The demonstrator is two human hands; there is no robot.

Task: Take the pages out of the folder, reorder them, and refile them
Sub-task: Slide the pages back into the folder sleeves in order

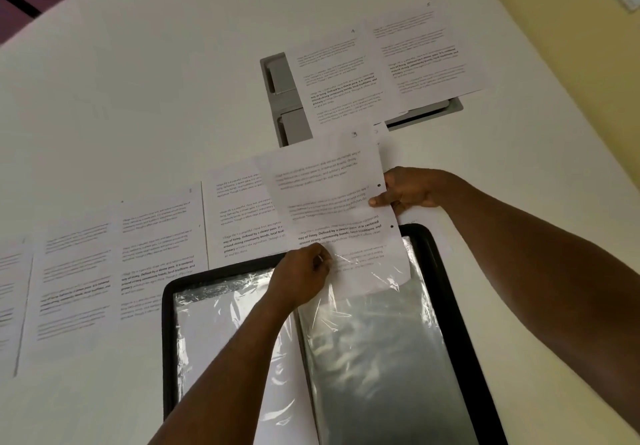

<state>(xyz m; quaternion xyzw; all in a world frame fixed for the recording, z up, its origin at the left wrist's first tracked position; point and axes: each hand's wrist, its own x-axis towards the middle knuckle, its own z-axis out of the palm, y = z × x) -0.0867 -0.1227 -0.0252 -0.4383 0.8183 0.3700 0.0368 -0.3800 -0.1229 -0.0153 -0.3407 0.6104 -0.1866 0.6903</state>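
Note:
A black folder (446,292) lies open near me, its clear plastic sleeves (377,351) shining. One printed page (332,199) with punched holes on its right edge stands tilted above the folder, its lower end inside the mouth of the right-hand sleeve. My right hand (405,190) pinches the page's right edge between thumb and fingers. My left hand (304,275) grips the top edge of the plastic sleeve at the page's lower left corner.
Several printed pages (152,257) lie in a row on the white table (138,98) to the left of the folder. Two more pages (381,67) rest at the back, partly covering a grey cable hatch (284,98). A yellow wall runs along the right.

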